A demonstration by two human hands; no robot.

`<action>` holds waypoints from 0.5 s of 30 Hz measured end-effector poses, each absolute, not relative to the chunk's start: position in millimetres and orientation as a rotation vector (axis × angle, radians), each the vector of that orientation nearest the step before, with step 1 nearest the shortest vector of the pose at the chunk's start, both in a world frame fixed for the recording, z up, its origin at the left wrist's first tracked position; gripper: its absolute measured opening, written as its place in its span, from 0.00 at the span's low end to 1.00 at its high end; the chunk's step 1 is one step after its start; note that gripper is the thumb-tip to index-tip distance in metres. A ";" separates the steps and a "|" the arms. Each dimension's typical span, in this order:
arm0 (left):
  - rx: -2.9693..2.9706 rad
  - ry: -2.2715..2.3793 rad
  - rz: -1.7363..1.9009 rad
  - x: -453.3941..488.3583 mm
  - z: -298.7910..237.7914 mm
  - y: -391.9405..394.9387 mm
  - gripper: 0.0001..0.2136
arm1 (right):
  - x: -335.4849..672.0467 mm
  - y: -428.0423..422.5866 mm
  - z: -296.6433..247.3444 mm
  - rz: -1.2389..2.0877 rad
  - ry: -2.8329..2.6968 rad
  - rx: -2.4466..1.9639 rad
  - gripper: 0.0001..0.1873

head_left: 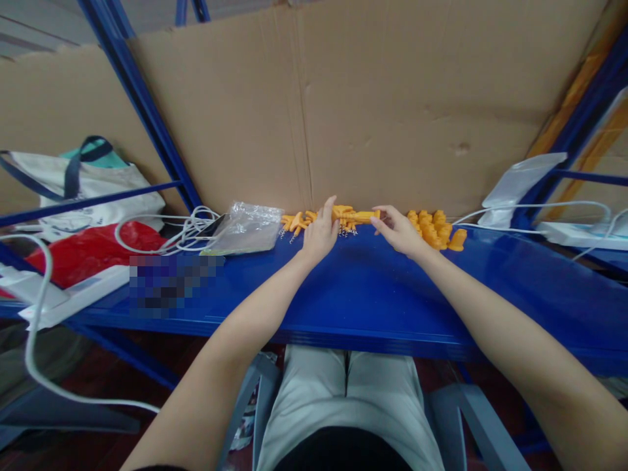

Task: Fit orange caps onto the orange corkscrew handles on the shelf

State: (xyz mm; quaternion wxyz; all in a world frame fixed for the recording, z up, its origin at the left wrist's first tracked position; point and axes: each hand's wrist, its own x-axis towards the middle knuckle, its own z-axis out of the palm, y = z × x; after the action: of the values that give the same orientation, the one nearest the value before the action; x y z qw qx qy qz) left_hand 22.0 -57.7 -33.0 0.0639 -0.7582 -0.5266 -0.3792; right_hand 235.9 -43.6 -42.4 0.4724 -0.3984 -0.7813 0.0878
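Both my hands reach to the back of a blue shelf point(373, 288), against a cardboard wall. My left hand point(320, 230) lies with its fingers stretched out, the fingertips touching a heap of small orange plastic pieces point(297, 221) with tiny metal screw eyes. My right hand point(398, 229) is closed in a pinch on the end of a long orange piece point(360, 214) that spans between my two hands. A second pile of orange pieces point(434, 229) sits just right of my right hand.
A clear plastic bag point(245, 227) lies left of my left hand, beside white cables point(189, 226) and a phone. Farther left are a red bag point(83, 252), a tote bag point(86, 180) and a white power strip point(73, 294). At right sit another power strip point(574, 233) and a white pouch point(520, 183).
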 end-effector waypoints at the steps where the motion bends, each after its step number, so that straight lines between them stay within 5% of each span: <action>1: -2.296 -1.578 -1.167 21.3 -34.3 -55.8 0.28 | 235.6 -42.5 -43.2 0.293 -1.906 -0.963 0.23; 6: -2.341 -1.521 -1.246 19.3 -40.7 -43.9 0.29 | 234.3 -38.5 -46.2 0.326 -1.938 -0.946 0.21; 15: -2.419 -1.693 -1.151 21.3 -44.6 -35.2 0.28 | 240.4 -53.4 -32.4 -0.279 -2.237 -0.937 0.18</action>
State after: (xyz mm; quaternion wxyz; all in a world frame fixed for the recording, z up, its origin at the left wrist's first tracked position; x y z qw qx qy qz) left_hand 21.3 -35.2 -44.6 -0.0135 -0.7633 -0.5342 -0.3632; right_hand 240.4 -53.4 -32.4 0.3429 -0.3605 -0.8608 -0.1072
